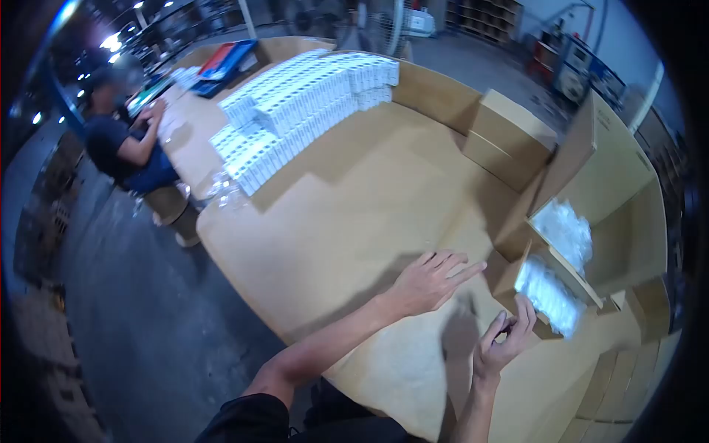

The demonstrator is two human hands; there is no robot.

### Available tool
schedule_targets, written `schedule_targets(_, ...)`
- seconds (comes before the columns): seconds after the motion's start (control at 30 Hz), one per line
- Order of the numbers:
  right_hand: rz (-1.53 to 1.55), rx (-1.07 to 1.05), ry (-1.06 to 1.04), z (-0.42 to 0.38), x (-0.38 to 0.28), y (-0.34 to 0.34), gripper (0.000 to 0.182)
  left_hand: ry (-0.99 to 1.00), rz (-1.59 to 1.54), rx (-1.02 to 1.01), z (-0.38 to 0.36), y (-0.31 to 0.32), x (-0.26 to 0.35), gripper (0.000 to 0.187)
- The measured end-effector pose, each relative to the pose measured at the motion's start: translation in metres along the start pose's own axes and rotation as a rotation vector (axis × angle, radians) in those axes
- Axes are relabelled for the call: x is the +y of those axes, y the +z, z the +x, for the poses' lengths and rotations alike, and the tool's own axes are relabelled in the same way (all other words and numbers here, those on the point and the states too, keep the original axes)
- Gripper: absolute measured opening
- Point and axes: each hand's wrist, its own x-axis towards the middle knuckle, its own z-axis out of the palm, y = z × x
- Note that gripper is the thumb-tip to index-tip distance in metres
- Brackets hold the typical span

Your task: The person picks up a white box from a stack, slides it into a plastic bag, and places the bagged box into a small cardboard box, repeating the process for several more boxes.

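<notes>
Dim workshop light, brightest from ceiling lamps (111, 42) glaring at ten o'clock. Soft shadows trail beneath both arms onto the cardboard tabletop (347, 214) (evenly lit, slightly washed). Fisheye bending curves the edges; a black vignette rings the frame, and distant detail smears.

White box stacks (303, 103) far end, seated co-worker (122, 144) left, blue/red tray (225, 63), closed carton (509, 136) rt.
</notes>
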Motion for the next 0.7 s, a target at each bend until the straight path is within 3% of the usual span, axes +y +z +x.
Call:
schedule_targets(0.13, 0.192, -0.135, -0.144, 0.0, -0.021, 0.035, 0.021, -0.179, -0.061, 0.062, -0.057, -0.036, -0.034, 0.048)
schedule_targets(0.23, 0.135, -0.252, -0.344, 0.014, -0.045, 0.073, 0.014, -0.3, 0.006, 0.109, -0.102, -0.076, -0.065, 0.038)
schedule_targets(0.43, 0.187, -0.503, -0.531, 0.03, -0.107, 0.171, 0.04, -0.47, 0.181, 0.127, -0.167, -0.154, -0.149, 0.034)
schedule_targets(0.57, 0.259, -0.654, -0.59, 0.056, -0.144, 0.239, 0.057, -0.495, 0.262, 0.189, -0.168, -0.189, -0.21, 0.043)
schedule_targets(0.7, 0.208, -0.664, -0.691, 0.1, -0.184, 0.302, 0.072, -0.464, 0.293, 0.212, -0.142, -0.211, -0.274, 0.055)
